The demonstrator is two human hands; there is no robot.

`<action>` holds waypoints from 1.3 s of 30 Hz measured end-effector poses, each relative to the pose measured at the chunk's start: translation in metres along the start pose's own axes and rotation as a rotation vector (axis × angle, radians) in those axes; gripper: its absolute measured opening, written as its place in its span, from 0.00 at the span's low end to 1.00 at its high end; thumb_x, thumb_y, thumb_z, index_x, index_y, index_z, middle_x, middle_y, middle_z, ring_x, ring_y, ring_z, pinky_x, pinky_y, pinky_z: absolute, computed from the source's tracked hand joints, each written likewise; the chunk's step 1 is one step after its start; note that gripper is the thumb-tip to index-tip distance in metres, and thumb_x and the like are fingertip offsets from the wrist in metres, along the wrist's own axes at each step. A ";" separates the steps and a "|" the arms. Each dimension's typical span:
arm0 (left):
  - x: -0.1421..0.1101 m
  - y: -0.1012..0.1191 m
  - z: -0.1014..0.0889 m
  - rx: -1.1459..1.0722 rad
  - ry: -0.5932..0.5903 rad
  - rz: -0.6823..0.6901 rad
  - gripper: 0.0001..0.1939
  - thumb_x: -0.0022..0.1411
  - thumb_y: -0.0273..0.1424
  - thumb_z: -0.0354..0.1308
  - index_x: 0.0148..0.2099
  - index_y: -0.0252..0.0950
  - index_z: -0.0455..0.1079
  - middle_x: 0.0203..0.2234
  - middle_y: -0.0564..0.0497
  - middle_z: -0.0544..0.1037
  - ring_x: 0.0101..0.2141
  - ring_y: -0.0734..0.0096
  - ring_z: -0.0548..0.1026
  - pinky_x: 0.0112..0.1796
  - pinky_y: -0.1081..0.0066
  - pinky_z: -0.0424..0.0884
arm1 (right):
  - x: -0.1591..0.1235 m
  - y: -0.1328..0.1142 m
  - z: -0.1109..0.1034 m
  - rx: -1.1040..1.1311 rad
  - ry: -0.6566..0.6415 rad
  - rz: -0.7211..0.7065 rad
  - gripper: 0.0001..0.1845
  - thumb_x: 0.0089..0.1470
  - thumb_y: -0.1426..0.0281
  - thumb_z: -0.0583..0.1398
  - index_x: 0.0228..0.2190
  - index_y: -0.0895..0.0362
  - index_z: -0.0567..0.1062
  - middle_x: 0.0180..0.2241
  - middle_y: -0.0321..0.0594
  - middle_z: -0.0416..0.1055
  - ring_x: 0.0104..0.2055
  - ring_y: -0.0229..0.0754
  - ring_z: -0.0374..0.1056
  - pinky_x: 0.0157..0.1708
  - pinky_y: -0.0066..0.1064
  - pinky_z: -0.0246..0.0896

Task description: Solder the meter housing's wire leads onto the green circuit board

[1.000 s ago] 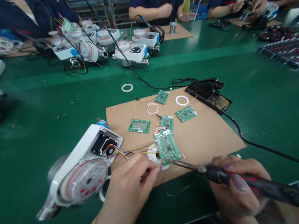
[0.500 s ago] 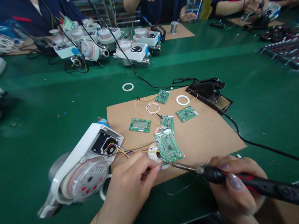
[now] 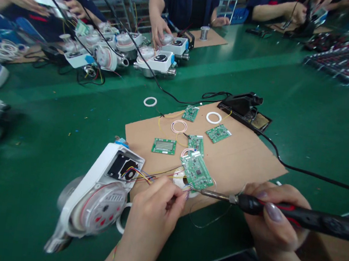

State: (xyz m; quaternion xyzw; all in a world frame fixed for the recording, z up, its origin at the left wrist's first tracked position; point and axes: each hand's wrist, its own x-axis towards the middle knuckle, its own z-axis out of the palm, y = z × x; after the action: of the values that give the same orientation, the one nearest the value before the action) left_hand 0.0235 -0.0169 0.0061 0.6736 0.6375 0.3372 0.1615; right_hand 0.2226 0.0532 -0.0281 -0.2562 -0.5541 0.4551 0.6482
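While left hand point(image 3: 149, 219) fingers pinch wires point(image 3: 157, 177) & right hand point(image 3: 272, 224) grips soldering iron point(image 3: 278, 211) at circuit board point(image 3: 197, 171), could bridge pads w/ any slip.

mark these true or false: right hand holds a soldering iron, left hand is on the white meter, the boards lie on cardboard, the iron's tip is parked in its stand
1. The right hand holds the soldering iron. True.
2. The left hand rests on the white meter. False: it pinches the wires beside the green circuit board.
3. Circuit boards lie on the cardboard sheet. True.
4. The iron's tip is parked in the black stand. False: the tip sits at the near edge of the green circuit board.
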 end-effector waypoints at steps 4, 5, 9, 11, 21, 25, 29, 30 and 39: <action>-0.001 0.000 0.000 0.004 0.004 0.011 0.09 0.61 0.23 0.55 0.28 0.35 0.65 0.22 0.56 0.67 0.22 0.81 0.66 0.23 0.78 0.60 | -0.001 0.000 -0.001 -0.001 -0.006 -0.006 0.03 0.50 0.73 0.59 0.29 0.59 0.74 0.20 0.36 0.64 0.19 0.37 0.61 0.15 0.33 0.53; -0.001 0.000 0.000 0.006 0.005 0.011 0.09 0.61 0.23 0.55 0.27 0.35 0.65 0.22 0.56 0.67 0.22 0.81 0.66 0.23 0.78 0.60 | -0.001 0.000 -0.001 -0.003 -0.006 -0.003 0.03 0.50 0.73 0.59 0.29 0.59 0.74 0.20 0.36 0.64 0.19 0.37 0.61 0.15 0.33 0.53; 0.001 -0.001 0.001 0.007 0.003 0.016 0.09 0.61 0.23 0.54 0.28 0.35 0.65 0.22 0.55 0.68 0.22 0.80 0.66 0.23 0.77 0.60 | -0.001 -0.001 -0.001 -0.010 0.003 0.002 0.03 0.49 0.72 0.59 0.29 0.58 0.75 0.20 0.37 0.64 0.20 0.38 0.62 0.16 0.34 0.54; 0.002 0.000 0.002 0.009 0.006 0.018 0.09 0.61 0.23 0.55 0.28 0.35 0.65 0.22 0.55 0.68 0.22 0.80 0.66 0.23 0.77 0.60 | 0.000 -0.001 0.000 -0.014 0.006 -0.002 0.03 0.49 0.73 0.60 0.28 0.58 0.75 0.20 0.37 0.65 0.20 0.38 0.62 0.16 0.34 0.55; 0.005 0.006 0.001 0.003 0.072 0.030 0.10 0.59 0.23 0.55 0.25 0.34 0.66 0.20 0.55 0.68 0.20 0.79 0.66 0.21 0.77 0.59 | 0.002 -0.002 0.004 -0.033 0.014 0.011 0.02 0.48 0.71 0.60 0.27 0.57 0.74 0.19 0.34 0.64 0.18 0.37 0.61 0.15 0.32 0.55; 0.005 0.006 0.001 0.003 0.069 0.023 0.10 0.59 0.22 0.55 0.25 0.34 0.66 0.20 0.55 0.68 0.20 0.79 0.66 0.21 0.76 0.59 | 0.003 -0.003 0.003 -0.021 0.005 -0.001 0.02 0.48 0.71 0.60 0.27 0.57 0.74 0.18 0.33 0.63 0.17 0.36 0.60 0.15 0.31 0.54; 0.004 0.006 0.001 -0.005 0.062 0.012 0.09 0.59 0.22 0.55 0.26 0.35 0.66 0.21 0.55 0.68 0.21 0.78 0.66 0.21 0.76 0.60 | 0.003 -0.003 0.002 -0.023 -0.017 0.003 0.02 0.48 0.71 0.60 0.28 0.58 0.73 0.18 0.34 0.64 0.18 0.36 0.60 0.16 0.31 0.53; 0.004 0.006 0.001 -0.006 0.061 0.011 0.09 0.60 0.22 0.55 0.26 0.35 0.66 0.21 0.55 0.68 0.21 0.78 0.67 0.21 0.76 0.60 | 0.003 -0.003 0.002 -0.020 -0.022 0.005 0.03 0.48 0.71 0.60 0.28 0.57 0.73 0.18 0.34 0.64 0.18 0.36 0.59 0.17 0.31 0.53; 0.003 0.005 0.002 0.002 0.063 0.006 0.09 0.59 0.22 0.56 0.26 0.35 0.66 0.21 0.55 0.69 0.21 0.78 0.67 0.21 0.76 0.60 | 0.004 -0.003 0.004 0.037 0.027 0.019 0.02 0.47 0.72 0.60 0.27 0.58 0.72 0.18 0.33 0.62 0.18 0.36 0.60 0.17 0.31 0.53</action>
State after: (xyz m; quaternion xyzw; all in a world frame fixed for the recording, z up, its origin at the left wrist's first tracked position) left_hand 0.0286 -0.0141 0.0093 0.6646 0.6407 0.3583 0.1395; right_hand 0.2196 0.0541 -0.0225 -0.2557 -0.5342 0.4678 0.6560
